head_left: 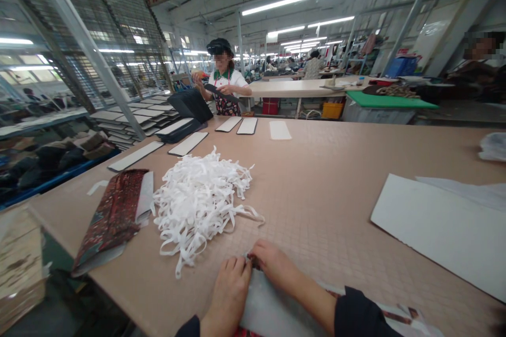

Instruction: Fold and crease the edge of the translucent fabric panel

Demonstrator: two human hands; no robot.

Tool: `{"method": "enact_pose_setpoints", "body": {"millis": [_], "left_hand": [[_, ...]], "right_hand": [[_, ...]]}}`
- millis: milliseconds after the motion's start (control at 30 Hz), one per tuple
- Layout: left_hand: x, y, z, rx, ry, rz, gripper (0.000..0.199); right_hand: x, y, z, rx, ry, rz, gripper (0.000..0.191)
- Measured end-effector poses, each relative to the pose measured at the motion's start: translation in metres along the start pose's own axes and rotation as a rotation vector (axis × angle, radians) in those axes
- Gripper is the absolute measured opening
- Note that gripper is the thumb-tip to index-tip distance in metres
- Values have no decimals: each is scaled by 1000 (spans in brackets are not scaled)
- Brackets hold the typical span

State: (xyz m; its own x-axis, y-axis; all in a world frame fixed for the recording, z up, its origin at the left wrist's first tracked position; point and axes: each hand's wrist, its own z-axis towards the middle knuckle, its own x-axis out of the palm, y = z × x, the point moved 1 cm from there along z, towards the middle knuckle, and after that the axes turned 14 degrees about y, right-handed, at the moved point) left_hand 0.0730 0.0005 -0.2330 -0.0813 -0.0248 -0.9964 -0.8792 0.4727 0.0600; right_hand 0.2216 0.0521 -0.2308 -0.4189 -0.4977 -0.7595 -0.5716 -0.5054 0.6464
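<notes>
My left hand [231,290] and my right hand [275,263] meet at the far edge of a fabric piece [264,305] with a grey-white backing and a red patterned face. Both hands have their fingers closed on that edge, where a bit of dark patterned cloth shows between them. The fingertips partly hide it. Just beyond my hands lies a loose heap of white strips [197,197]. Left of the heap rests a folded red and dark patterned fabric stack [114,213] with pale backing.
Several white panels with dark edges [188,143] lie along the table's far left side. A large white board [438,231] lies at the right, near a crumpled clear plastic piece [493,146]. Across the table [316,179] a co-worker [227,81] handles a dark piece.
</notes>
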Motion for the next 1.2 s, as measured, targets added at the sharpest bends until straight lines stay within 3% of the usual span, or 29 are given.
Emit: {"method": "enact_pose_setpoints", "body": {"millis": [200, 333, 433, 533, 700, 800, 900, 1000, 1200], "left_hand": [[1, -2, 2, -10, -5, 36, 33], [2, 2, 3, 71, -83, 52, 43], [8, 13, 8, 175, -82, 78, 46], [15, 25, 15, 230, -69, 75, 43], [4, 33, 20, 209, 34, 10, 40], [-19, 20, 25, 182, 110, -32, 33], [-39, -4, 35, 203, 162, -71, 28], [-45, -26, 45, 235, 230, -151, 22], [-55, -30, 50, 268, 219, -274, 19]], "right_hand": [[17, 9, -2, -17, -49, -412, 12], [17, 21, -9, 46, -100, -553, 13], [11, 22, -32, 20, -96, -606, 16], [3, 9, -78, 71, -48, -634, 15], [-16, -25, -176, 387, -28, -548, 15], [-32, -41, -207, 563, -15, -438, 18], [-49, -49, -211, 641, -14, -284, 21], [-63, -50, -202, 663, -29, -141, 18], [-72, -21, -209, 598, -43, -94, 20]]}}
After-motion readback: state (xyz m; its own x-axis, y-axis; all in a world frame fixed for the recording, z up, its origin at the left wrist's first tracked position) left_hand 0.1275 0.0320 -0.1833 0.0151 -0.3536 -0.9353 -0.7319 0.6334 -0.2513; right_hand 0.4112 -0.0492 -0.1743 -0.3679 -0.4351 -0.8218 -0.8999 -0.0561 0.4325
